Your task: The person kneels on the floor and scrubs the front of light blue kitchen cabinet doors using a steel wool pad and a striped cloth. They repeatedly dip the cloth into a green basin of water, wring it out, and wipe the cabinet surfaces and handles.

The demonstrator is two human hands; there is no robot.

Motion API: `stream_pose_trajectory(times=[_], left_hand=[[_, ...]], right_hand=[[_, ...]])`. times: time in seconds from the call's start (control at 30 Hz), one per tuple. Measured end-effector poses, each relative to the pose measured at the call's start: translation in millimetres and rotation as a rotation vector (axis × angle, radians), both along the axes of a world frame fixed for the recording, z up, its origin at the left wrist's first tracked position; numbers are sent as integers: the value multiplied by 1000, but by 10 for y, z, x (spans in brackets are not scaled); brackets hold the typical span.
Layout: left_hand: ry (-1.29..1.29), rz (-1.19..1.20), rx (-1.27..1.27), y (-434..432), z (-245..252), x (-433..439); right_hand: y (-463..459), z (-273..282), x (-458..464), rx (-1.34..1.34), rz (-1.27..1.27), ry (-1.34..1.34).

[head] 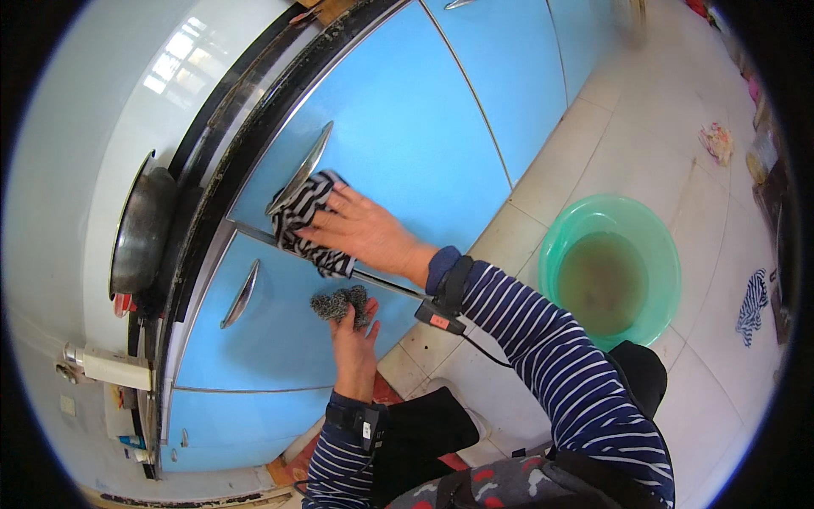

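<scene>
My right hand (369, 232) presses a black-and-white striped cloth (318, 254) against a light blue cabinet door (407, 146). The cloth lies around the lower end of that door's metal handle (308, 162) and over the gap between two doors. Lower down, my left hand (355, 350) holds a steel wool scrubber (340, 304) in front of the neighbouring blue door (273, 343). A second metal handle (241, 296) is to the left of the scrubber, apart from it.
A green plastic basin (674, 273) with murky water stands on the tiled floor to my right. Another striped cloth (752, 308) lies beyond it. A metal pot (143, 229) sits on the dark-edged counter (219, 181). A crumpled item (717, 143) rests on the floor.
</scene>
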State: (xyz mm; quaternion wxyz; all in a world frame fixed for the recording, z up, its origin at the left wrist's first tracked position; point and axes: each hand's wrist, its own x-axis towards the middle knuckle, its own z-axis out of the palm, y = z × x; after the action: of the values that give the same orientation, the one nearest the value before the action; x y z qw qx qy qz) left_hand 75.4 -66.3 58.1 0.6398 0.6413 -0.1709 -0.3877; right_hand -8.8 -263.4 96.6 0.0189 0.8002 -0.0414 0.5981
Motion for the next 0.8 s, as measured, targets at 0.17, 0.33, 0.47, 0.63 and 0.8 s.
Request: stream_pose_trajectory(times=[0.17,0.33,0.47,0.63,0.8], left_hand=[[-17,17,0,83,-3,102],[-68,104,0,132,-52,226],[-109,173,-22,117,-88,283],[-98,174,-40,102,-106,277],[-86,153,-6,144,-76,269]], right_hand=[[-557,-301,-272,338,-106,-145],[-935,-471,-434,984,-161,-612],[-532,-409,-15,567,-27,-530],[303,-655,486,347,71,-207],[417,-1376,476,451,-47,-164]])
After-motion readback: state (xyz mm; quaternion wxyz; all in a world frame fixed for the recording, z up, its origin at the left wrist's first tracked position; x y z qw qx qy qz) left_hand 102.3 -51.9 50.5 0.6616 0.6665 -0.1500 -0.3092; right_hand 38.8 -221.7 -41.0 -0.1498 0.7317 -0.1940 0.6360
